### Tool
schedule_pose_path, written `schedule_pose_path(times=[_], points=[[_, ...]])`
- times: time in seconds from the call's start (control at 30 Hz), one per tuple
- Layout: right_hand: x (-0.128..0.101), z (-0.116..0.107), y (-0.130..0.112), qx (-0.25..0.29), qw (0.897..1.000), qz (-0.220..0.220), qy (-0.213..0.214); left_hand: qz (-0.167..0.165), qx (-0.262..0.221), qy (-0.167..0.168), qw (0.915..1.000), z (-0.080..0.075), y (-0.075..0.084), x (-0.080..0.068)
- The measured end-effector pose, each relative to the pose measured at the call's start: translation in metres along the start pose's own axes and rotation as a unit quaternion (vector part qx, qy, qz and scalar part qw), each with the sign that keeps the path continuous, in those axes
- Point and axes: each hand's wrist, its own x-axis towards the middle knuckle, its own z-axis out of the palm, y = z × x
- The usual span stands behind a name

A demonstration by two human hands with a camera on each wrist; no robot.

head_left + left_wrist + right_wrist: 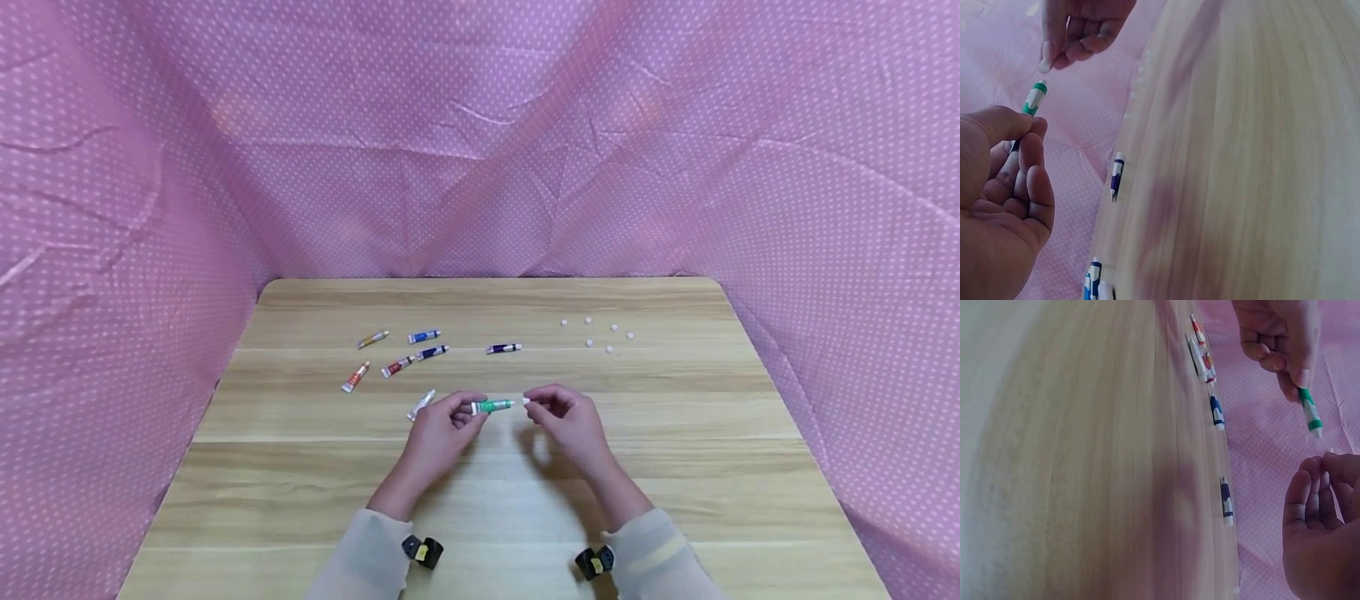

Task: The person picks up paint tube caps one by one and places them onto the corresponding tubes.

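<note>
My left hand [442, 429] pinches a green paint tube [493, 406] by its flat end, its nozzle pointing right and uncapped. Facing it, my right hand [572, 421] holds a small white cap [526, 401] between thumb and fingertips, a short gap from the nozzle. In the left wrist view the green tube [1035, 99] stands out past the left thumb, and the white cap [1044, 65] is just beyond its tip. From the right wrist the green tube [1310, 414] shows above the right hand's fingertips. A white tube [422, 405] lies on the table beside the left hand.
On the wooden table [480, 517] lie a purple tube [504, 348], blue tube [424, 337], dark blue tube [432, 352], red tube [397, 367], orange tube [356, 377] and yellow tube [372, 339]. Several white caps [588, 342] sit at the back right. Pink dotted cloth [480, 167] surrounds the table.
</note>
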Motion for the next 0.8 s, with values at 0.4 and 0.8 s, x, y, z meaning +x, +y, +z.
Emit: schedule_pose_path(times=[0.4, 0.8], points=[[-0.0026, 0.0049, -0.0026, -0.022, 1.000, 0.005, -0.015, 0.017, 0.002, -0.001, 0.9999, 0.0015, 0.0096, -0.0066], [-0.0046, 0.0069, 0.0011, -0.055, 0.998, 0.011, -0.040, 0.036, 0.023, 0.003, 0.9991, 0.0012, 0.0087, -0.0082]])
